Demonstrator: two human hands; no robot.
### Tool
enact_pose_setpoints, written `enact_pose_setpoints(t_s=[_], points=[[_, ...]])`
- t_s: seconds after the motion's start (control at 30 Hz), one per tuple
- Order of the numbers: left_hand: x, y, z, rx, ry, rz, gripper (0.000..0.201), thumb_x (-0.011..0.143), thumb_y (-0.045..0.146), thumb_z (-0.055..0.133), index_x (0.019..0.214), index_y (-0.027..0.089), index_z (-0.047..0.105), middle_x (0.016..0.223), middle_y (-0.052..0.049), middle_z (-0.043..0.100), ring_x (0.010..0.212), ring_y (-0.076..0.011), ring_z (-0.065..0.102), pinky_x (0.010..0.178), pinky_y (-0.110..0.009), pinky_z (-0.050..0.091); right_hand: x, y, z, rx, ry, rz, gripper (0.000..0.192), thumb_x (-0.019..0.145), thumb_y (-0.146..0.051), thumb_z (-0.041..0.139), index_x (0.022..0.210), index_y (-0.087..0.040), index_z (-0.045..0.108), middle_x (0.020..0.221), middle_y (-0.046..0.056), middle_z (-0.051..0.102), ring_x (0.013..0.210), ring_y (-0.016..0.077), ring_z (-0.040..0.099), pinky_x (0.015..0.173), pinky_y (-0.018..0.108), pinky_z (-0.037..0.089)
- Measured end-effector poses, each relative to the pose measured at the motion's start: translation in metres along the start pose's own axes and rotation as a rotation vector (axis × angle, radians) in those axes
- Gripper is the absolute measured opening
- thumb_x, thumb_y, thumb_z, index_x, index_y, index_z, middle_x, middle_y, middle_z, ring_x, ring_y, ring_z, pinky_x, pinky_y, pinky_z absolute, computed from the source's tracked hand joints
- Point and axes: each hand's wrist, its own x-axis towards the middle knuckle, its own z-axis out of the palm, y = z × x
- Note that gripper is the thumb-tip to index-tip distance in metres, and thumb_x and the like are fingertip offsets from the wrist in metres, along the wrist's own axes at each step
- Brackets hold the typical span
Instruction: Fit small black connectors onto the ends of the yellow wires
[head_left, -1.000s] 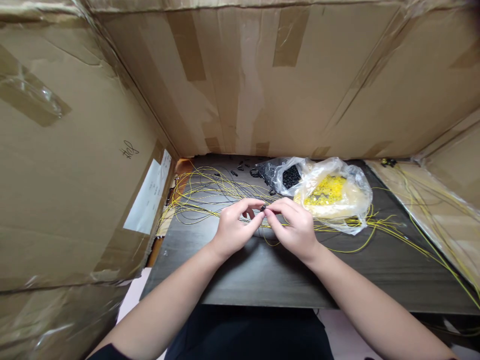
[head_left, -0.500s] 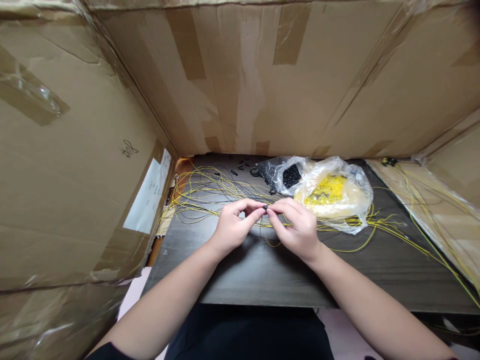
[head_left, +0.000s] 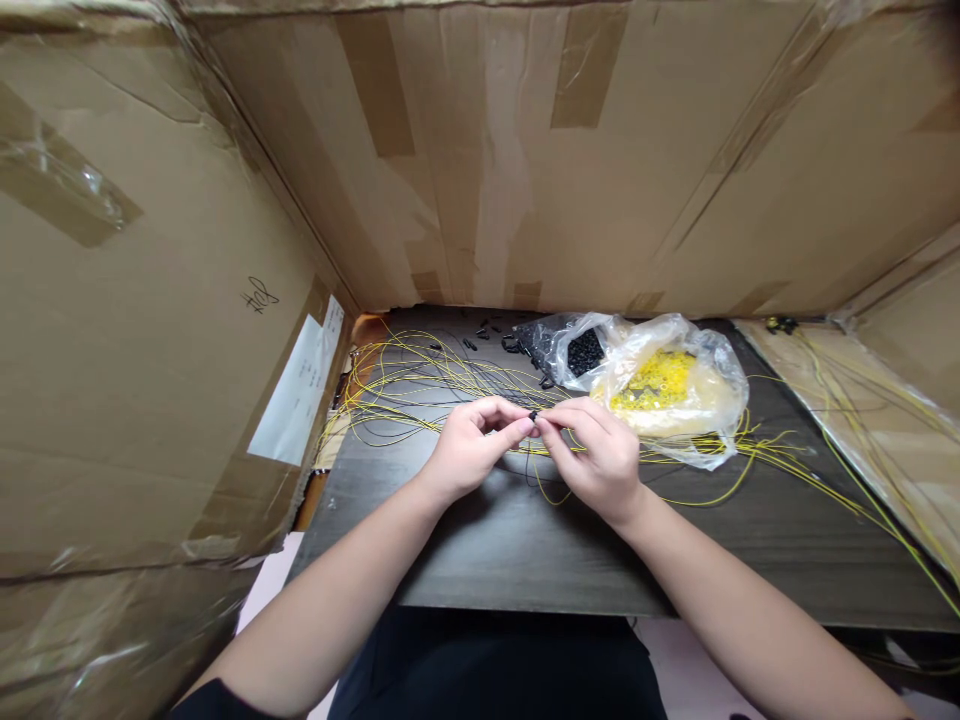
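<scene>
**Pinching in close above the dark table [head_left: 465,560]!**

Cardboard walls [head_left: 480,190] tower over the far side and the left, and across the tabletop sprawls a tangle of yellow and black wires [head_left: 405,365], running past behind the hands. Off to the right sits the clear bag of yellow pieces [head_left: 724,385], with a smaller bag of black pieces [head_left: 536,345] just beside it.

Now to the action! Left hand [head_left: 469,445] and right hand [head_left: 600,460] meet tip to tip, thumb and forefinger of each closed on one small black piece [head_left: 533,416], held over the wires. Loose black pieces [head_left: 469,344] lie beyond.

The step in hand looks like close fingertip work on that piece; whether a wire enters it, I can't tell. The next move, I'd judge, calls for a firm pinch on both sides and fine, steady alignment.
</scene>
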Motion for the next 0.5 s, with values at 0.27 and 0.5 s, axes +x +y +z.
enact_pose_setpoints(t_s=[0.27, 0.5], points=[[0.0, 0.004, 0.0, -0.172, -0.085, -0.133, 0.03, 0.072, 0.036, 0.083, 0.078, 0.012, 0.066, 0.069, -0.002, 0.067, 0.055, -0.0071, 0.053, 0.056, -0.021, 0.043, 0.006, 0.004, -0.001, 0.468, -0.125, 0.347, 0.009, 0.088, -0.025, 0.069, 0.093, -0.021, 0.062, 0.084, 0.002, 0.064, 0.073, 0.0132, 0.063, 0.069, 0.028, 0.054], [0.002, -0.001, -0.001, -0.282, 0.033, -0.101, 0.03, 0.072, 0.035, 0.083, 0.085, 0.014, 0.067, 0.073, -0.002, 0.067, 0.061, -0.0079, 0.055, 0.06, -0.021, 0.043, 0.003, 0.008, 0.006, 0.802, -0.345, 0.63, 0.038, 0.087, -0.052, 0.066, 0.103, -0.019, 0.059, 0.089, 0.004, 0.067, 0.077, 0.0145, 0.066, 0.074, 0.03, 0.057]])
